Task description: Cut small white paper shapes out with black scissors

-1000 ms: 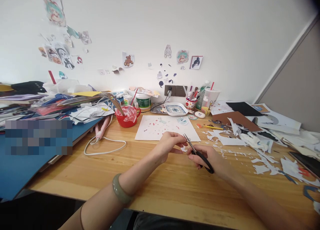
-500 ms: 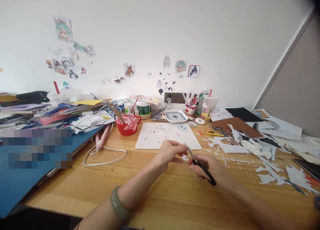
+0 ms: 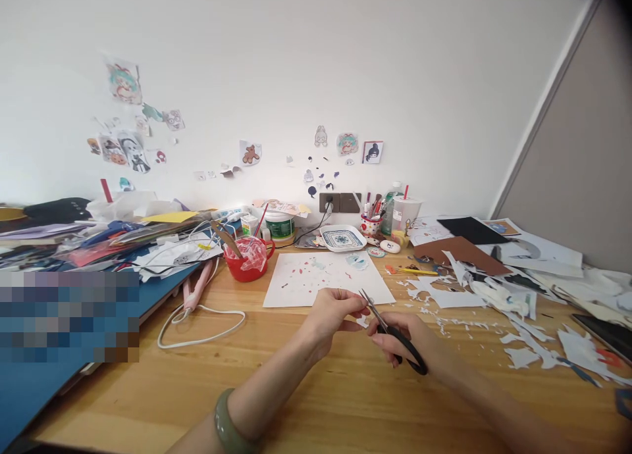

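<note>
My right hand (image 3: 402, 335) grips black-handled scissors (image 3: 392, 332), whose narrow blades point up and left with a slim gap at the tips. Close to those tips, my left hand (image 3: 336, 312) pinches with thumb and forefinger; a small white scrap of paper (image 3: 363, 321) shows just below its fingers, and whether it is held or lying behind them I cannot tell. Behind both hands lies a white sheet (image 3: 296, 293) dotted with small red and pale blue cut-out pieces. A green bangle (image 3: 228, 424) circles my left forearm.
Paper offcuts (image 3: 526, 335) litter the table's right side. At the back stand a red cup (image 3: 247, 263), a square patterned dish (image 3: 342, 238) and a brush pot (image 3: 371, 225). A pink corded tool (image 3: 196, 288) lies left, beside a heaped blue board (image 3: 162, 289).
The whole view has tilted up slightly, so the desk sits lower. The scissor blades and my left fingertips have come a little closer together.
</note>
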`<state>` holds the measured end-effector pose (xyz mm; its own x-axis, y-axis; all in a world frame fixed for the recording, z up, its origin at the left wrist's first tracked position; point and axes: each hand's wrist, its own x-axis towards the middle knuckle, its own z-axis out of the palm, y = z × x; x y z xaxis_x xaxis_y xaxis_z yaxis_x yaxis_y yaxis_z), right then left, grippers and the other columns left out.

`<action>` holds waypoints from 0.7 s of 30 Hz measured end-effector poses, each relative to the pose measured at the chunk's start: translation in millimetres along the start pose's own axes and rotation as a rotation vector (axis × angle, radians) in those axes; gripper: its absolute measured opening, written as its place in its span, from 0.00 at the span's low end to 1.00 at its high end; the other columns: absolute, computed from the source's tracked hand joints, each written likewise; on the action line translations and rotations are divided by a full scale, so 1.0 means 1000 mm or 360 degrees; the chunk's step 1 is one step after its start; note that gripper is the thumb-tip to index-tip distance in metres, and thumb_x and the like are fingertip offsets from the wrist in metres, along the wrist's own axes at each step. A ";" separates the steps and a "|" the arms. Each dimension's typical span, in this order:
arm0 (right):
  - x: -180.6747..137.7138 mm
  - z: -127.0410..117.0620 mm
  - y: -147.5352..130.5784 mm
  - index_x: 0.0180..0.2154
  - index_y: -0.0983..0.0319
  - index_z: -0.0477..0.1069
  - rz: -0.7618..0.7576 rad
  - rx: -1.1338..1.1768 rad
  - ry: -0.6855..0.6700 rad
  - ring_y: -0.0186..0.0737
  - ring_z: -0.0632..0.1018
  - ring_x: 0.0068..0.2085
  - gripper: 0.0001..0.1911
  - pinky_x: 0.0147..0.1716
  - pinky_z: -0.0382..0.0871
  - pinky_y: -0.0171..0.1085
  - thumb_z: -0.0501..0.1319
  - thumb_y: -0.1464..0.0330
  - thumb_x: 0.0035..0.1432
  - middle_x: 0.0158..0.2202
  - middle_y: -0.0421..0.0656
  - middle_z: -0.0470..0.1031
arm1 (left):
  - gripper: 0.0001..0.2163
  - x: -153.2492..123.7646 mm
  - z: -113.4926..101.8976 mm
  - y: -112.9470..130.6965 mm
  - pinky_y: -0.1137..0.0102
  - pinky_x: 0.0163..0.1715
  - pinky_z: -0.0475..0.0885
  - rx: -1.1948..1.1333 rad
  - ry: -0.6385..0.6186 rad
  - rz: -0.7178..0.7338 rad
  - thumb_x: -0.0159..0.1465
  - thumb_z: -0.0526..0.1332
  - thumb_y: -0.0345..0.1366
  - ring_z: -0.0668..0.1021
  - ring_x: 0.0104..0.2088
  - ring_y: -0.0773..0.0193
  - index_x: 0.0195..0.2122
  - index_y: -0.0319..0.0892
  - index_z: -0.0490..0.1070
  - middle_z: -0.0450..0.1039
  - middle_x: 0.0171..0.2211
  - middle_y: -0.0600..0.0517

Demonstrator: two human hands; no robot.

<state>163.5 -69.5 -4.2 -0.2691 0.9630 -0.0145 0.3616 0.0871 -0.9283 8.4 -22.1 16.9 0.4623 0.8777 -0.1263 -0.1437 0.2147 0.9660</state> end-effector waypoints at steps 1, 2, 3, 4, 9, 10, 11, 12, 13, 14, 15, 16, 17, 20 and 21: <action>0.000 0.000 0.000 0.29 0.64 0.64 -0.0006 0.0008 -0.0003 0.30 0.66 0.18 0.09 0.19 0.60 0.30 0.55 0.64 0.50 0.16 0.34 0.61 | 0.08 0.000 0.000 0.000 0.75 0.23 0.65 -0.0005 -0.0001 0.0003 0.44 0.63 0.36 0.68 0.26 0.70 0.23 0.36 0.70 0.69 0.23 0.50; 0.001 0.000 0.000 0.29 0.64 0.64 -0.0010 0.0013 -0.0002 0.30 0.66 0.18 0.08 0.19 0.60 0.30 0.55 0.64 0.50 0.16 0.34 0.61 | 0.08 0.000 0.000 0.000 0.75 0.23 0.65 -0.0010 0.0001 0.0006 0.44 0.63 0.36 0.68 0.25 0.70 0.22 0.36 0.70 0.69 0.23 0.50; 0.001 0.000 -0.001 0.29 0.64 0.64 -0.0013 0.0017 0.0001 0.29 0.66 0.18 0.08 0.19 0.60 0.30 0.55 0.64 0.50 0.16 0.34 0.61 | 0.08 -0.001 0.000 0.000 0.75 0.23 0.65 -0.0013 0.0001 0.0009 0.44 0.62 0.35 0.68 0.25 0.70 0.22 0.36 0.70 0.69 0.23 0.50; 0.001 0.000 -0.001 0.29 0.64 0.64 -0.0016 0.0020 -0.0001 0.29 0.66 0.18 0.08 0.19 0.60 0.30 0.55 0.64 0.50 0.16 0.34 0.61 | 0.07 -0.001 0.000 0.000 0.75 0.23 0.65 -0.0015 0.0001 0.0012 0.44 0.62 0.35 0.68 0.25 0.70 0.22 0.36 0.70 0.69 0.23 0.51; 0.002 0.001 0.001 0.29 0.64 0.64 -0.0035 0.0018 -0.0004 0.30 0.66 0.17 0.09 0.19 0.60 0.30 0.55 0.63 0.50 0.16 0.34 0.61 | 0.07 -0.001 0.001 -0.001 0.75 0.23 0.65 -0.0040 -0.0009 0.0035 0.45 0.62 0.34 0.68 0.25 0.70 0.22 0.35 0.69 0.69 0.23 0.50; 0.002 0.001 0.001 0.29 0.64 0.64 -0.0033 0.0012 0.0003 0.29 0.65 0.17 0.10 0.19 0.60 0.30 0.55 0.63 0.50 0.15 0.34 0.61 | 0.07 -0.001 0.002 -0.002 0.75 0.23 0.65 -0.0049 -0.0008 0.0039 0.45 0.62 0.34 0.68 0.26 0.70 0.22 0.35 0.69 0.68 0.23 0.50; 0.002 0.000 0.002 0.29 0.64 0.65 -0.0031 0.0005 0.0009 0.29 0.65 0.17 0.10 0.19 0.59 0.30 0.55 0.63 0.50 0.15 0.34 0.61 | 0.07 -0.001 0.002 -0.002 0.75 0.23 0.65 -0.0057 -0.0004 0.0041 0.45 0.62 0.34 0.68 0.26 0.70 0.22 0.35 0.69 0.68 0.23 0.50; 0.003 0.000 0.002 0.30 0.64 0.65 -0.0031 -0.0001 0.0010 0.29 0.66 0.17 0.10 0.19 0.59 0.30 0.55 0.63 0.50 0.15 0.34 0.61 | 0.07 -0.002 0.002 -0.003 0.75 0.23 0.65 -0.0066 -0.0001 0.0043 0.45 0.62 0.34 0.67 0.26 0.70 0.22 0.35 0.69 0.68 0.23 0.50; 0.003 0.000 0.003 0.30 0.64 0.65 -0.0034 -0.0005 0.0010 0.30 0.66 0.17 0.10 0.18 0.59 0.30 0.55 0.63 0.50 0.15 0.34 0.62 | 0.07 -0.002 0.003 -0.003 0.75 0.23 0.65 -0.0074 0.0003 0.0043 0.45 0.62 0.34 0.67 0.26 0.70 0.22 0.35 0.69 0.68 0.23 0.50; 0.003 0.000 0.003 0.30 0.64 0.65 -0.0037 -0.0007 0.0008 0.30 0.66 0.17 0.10 0.18 0.59 0.30 0.55 0.63 0.50 0.15 0.34 0.62 | 0.07 -0.002 0.003 -0.003 0.75 0.23 0.65 -0.0081 0.0009 0.0044 0.45 0.62 0.35 0.67 0.26 0.70 0.21 0.35 0.68 0.68 0.23 0.50; 0.003 0.000 0.004 0.30 0.64 0.65 -0.0042 -0.0007 0.0007 0.30 0.66 0.17 0.10 0.18 0.59 0.30 0.55 0.63 0.51 0.15 0.34 0.62 | 0.07 -0.002 0.003 -0.004 0.76 0.23 0.65 -0.0086 0.0014 0.0045 0.45 0.61 0.35 0.67 0.26 0.70 0.21 0.36 0.68 0.68 0.23 0.50; 0.003 0.000 0.004 0.30 0.64 0.64 -0.0048 -0.0006 0.0009 0.30 0.66 0.17 0.10 0.18 0.59 0.30 0.55 0.63 0.51 0.15 0.34 0.62 | 0.07 -0.002 0.003 -0.004 0.76 0.22 0.65 -0.0090 0.0019 0.0047 0.45 0.61 0.35 0.67 0.26 0.70 0.21 0.36 0.68 0.68 0.23 0.50; 0.003 0.000 0.004 0.30 0.64 0.64 -0.0054 -0.0005 0.0010 0.29 0.66 0.17 0.10 0.18 0.59 0.30 0.54 0.63 0.51 0.15 0.34 0.62 | 0.07 -0.003 0.004 -0.004 0.76 0.22 0.65 -0.0093 0.0021 0.0050 0.45 0.61 0.35 0.67 0.26 0.70 0.21 0.36 0.68 0.68 0.23 0.50; 0.004 0.001 0.004 0.30 0.64 0.64 -0.0070 -0.0013 0.0014 0.29 0.66 0.17 0.09 0.17 0.58 0.29 0.54 0.63 0.51 0.15 0.34 0.62 | 0.07 -0.003 0.004 -0.004 0.76 0.22 0.65 -0.0100 0.0029 0.0061 0.45 0.61 0.35 0.67 0.26 0.70 0.21 0.36 0.68 0.68 0.24 0.50; 0.004 0.001 0.004 0.30 0.64 0.64 -0.0069 -0.0021 0.0013 0.29 0.66 0.17 0.09 0.17 0.58 0.29 0.54 0.63 0.51 0.15 0.34 0.62 | 0.07 -0.003 0.004 -0.004 0.76 0.22 0.65 -0.0099 0.0032 0.0062 0.45 0.61 0.36 0.67 0.26 0.70 0.21 0.36 0.68 0.68 0.24 0.50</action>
<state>163.1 -65.8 -8.9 -0.2774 0.9603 0.0287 0.3617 0.1321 -0.9229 11.6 -27.1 14.5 0.4378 0.8941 -0.0939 -0.2158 0.2059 0.9545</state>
